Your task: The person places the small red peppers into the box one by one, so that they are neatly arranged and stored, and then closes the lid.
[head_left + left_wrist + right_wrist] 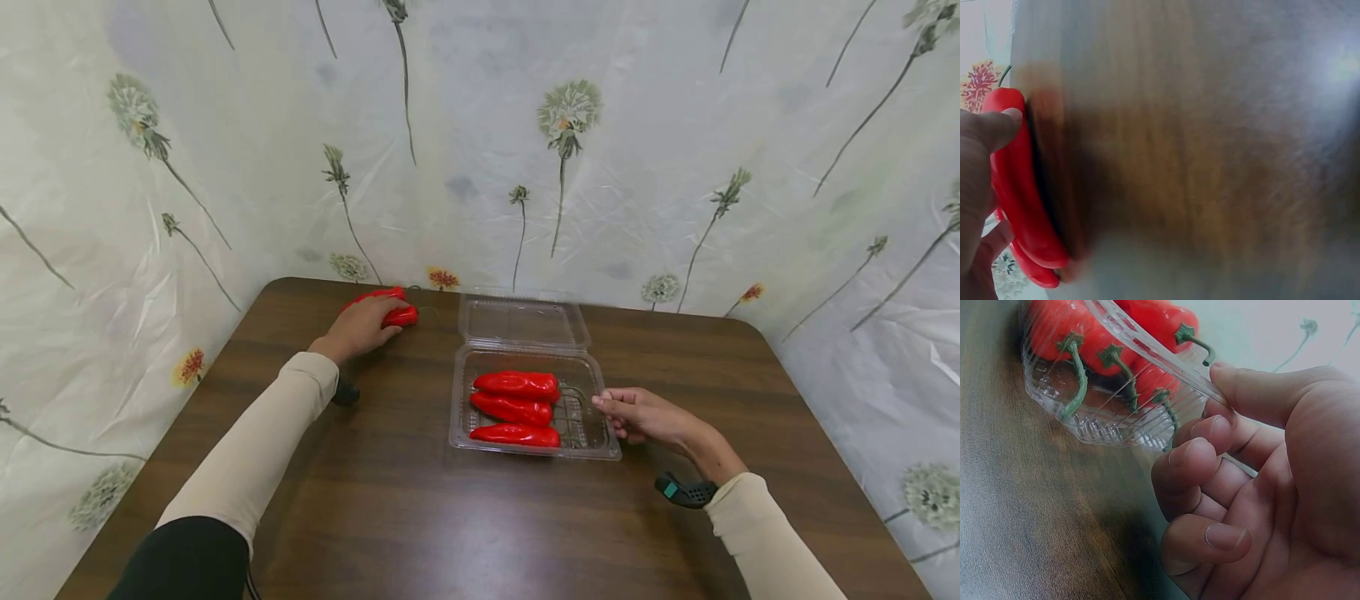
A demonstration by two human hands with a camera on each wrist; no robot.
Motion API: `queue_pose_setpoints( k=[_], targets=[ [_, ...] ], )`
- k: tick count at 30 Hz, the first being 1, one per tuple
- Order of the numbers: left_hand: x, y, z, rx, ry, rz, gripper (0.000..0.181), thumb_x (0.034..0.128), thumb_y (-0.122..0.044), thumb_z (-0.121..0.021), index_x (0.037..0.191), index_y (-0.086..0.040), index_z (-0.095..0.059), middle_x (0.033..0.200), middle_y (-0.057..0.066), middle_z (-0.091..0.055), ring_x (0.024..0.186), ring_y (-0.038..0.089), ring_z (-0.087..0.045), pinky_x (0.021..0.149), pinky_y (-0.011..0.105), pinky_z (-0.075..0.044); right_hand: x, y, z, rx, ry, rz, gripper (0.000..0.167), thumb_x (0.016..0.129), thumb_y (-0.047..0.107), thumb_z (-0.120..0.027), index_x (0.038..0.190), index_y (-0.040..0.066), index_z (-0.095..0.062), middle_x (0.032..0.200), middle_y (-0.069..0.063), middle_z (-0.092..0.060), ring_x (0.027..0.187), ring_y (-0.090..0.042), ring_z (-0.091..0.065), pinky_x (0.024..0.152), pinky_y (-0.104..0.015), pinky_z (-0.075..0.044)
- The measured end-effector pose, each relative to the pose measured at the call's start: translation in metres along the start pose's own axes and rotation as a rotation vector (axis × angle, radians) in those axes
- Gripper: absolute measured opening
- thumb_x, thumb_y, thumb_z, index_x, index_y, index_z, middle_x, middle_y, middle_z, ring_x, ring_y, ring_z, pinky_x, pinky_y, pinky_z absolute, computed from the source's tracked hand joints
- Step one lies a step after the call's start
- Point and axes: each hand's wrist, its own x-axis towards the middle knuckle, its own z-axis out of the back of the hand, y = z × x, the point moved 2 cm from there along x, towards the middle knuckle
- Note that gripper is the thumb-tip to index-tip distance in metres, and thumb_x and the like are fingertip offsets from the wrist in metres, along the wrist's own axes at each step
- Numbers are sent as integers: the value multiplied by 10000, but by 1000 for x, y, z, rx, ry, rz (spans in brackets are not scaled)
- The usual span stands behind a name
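Three red peppers (517, 385) lie side by side in a clear plastic clamshell container (459, 417), whose lid (525, 323) is folded back toward the wall. Thumb and forefinger of my right hand (648, 421) pinch the container's right rim (1166, 359); the other fingers curl loosely below it. Green stems of the peppers point toward this hand in the right wrist view. At the table's far left, my left hand (363, 327) grips a red pepper (1019, 181), thumb on its stem end. A second red pepper (1035, 272) lies against it, partly hidden.
The brown wooden table (390, 500) ends at the back against a flower-printed plastic sheet (465, 167), which also covers the sides. A dark band (686, 492) sits on the right wrist. The open lid stands close to the table's back edge.
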Motion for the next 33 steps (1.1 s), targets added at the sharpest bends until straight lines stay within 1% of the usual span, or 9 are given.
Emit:
queue_pose_setpoints(
  k=[5,7,16,21,25,30,33],
  targets=[
    [-4,2,-6,-40,-34,-11,524,964,-191,-692,1450,-97,-519,1470,137,-526,1377,331,-455,1169,494,-318,0,1,-1,3,-1,5,395,1077,331,-480,886,-14,-454,723,-16,-459,596,-126,-432,499,-211,-347],
    [-6,3,-7,-49,-47,-18,524,970,-182,-682,1456,-83,-511,1473,143,-523,1380,339,-452,1168,500,-316,0,1,-1,3,-2,5,395,1077,330,-479,882,-12,-453,721,-16,-457,594,-125,-430,498,-210,-346],
    [-15,2,-10,-99,-66,7,532,981,-179,-669,1474,-93,-490,1475,114,-524,1390,321,-444,1172,497,-314,1,1,-2,11,-5,1,383,1075,330,-485,883,-2,-462,720,-12,-467,598,-125,-441,499,-209,-347],
    [-18,-3,-11,-150,-67,1,529,982,-181,-670,1474,-108,-488,1475,106,-523,1385,310,-449,1164,495,-326,1,0,-1,13,1,15,392,1078,319,-479,877,-15,-444,712,-5,-465,590,-120,-432,493,-204,-343],
    [-22,-7,-12,-178,-75,-15,518,976,-182,-678,1460,-117,-503,1446,94,-549,1365,301,-473,1154,485,-343,2,-2,-1,17,8,24,396,1081,312,-471,876,-24,-431,707,-2,-458,584,-115,-424,489,-203,-340],
    [-27,-13,-12,-184,-87,-37,515,970,-182,-687,1455,-135,-519,1429,88,-568,1337,302,-501,1137,489,-365,3,-1,-1,17,9,30,397,1081,315,-471,867,-16,-431,703,2,-454,578,-112,-418,485,-202,-338],
    [-30,-18,-9,-188,-97,-50,514,965,-178,-693,1450,-137,-527,1418,89,-578,1316,300,-518,1125,490,-381,2,0,-1,16,6,27,389,1080,322,-473,856,7,-435,703,5,-452,578,-112,-418,487,-202,-338]
  ],
)
